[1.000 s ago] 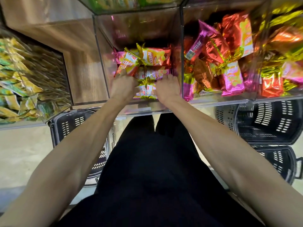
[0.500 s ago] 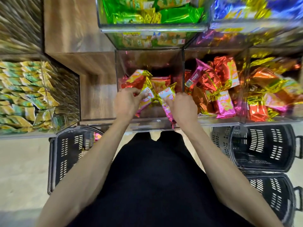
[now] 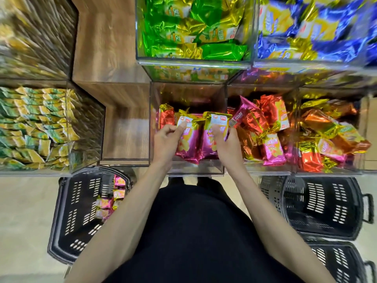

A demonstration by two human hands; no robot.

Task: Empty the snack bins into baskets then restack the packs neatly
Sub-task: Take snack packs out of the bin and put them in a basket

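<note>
Inside the clear acrylic bin point(image 3: 184, 169) in front of me, my left hand point(image 3: 166, 139) pinches the top of a pink and gold snack pack point(image 3: 188, 141). My right hand point(image 3: 227, 147) grips a second pink and gold pack point(image 3: 214, 131) beside it. Both packs stand upright side by side near the bin's front wall. A red pack point(image 3: 166, 118) stands at the bin's back left. On the floor at my left, a black basket point(image 3: 73, 217) holds several pink packs point(image 3: 108, 201).
The neighbouring bin point(image 3: 263, 131) to the right is full of loose red and pink packs, and orange ones point(image 3: 330, 135) lie further right. Green packs point(image 3: 193, 27) and blue packs point(image 3: 318, 27) fill the upper bins. Two black baskets point(image 3: 318, 207) stand at floor right. Stacked green-gold packs point(image 3: 30, 127) sit left.
My hands have lifted from pressing a low pile of packs to holding two packs upright in the bin. The camera has tilted up, showing the upper bins.
</note>
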